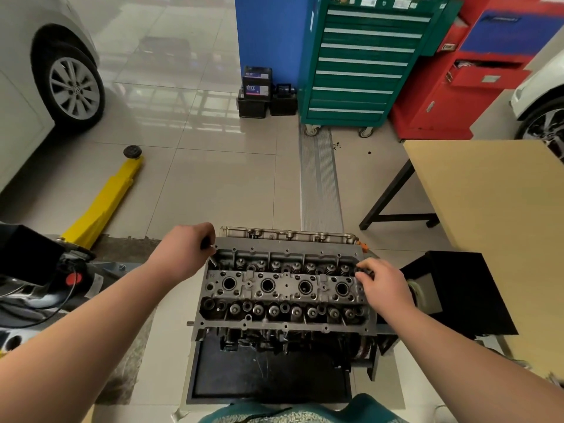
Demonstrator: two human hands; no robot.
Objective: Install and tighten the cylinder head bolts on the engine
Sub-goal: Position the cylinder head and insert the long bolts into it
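Observation:
A grey cylinder head [283,288] sits on the engine on a stand in front of me, with two rows of valve springs and several round wells down its middle. My left hand [183,254] grips a dark-headed bolt [210,254] at the head's far left corner, its shank pointing down at the head. My right hand [384,285] pinches a dark bolt head [363,271] at the head's far right end. Whether either bolt sits in a hole is hidden by the fingers.
A black drip tray [268,377] lies below the engine. A wooden table [494,224] stands on the right, a yellow lift arm [103,206] on the left, a green tool cabinet [363,62] and red cabinet [464,80] behind. Cars flank both sides.

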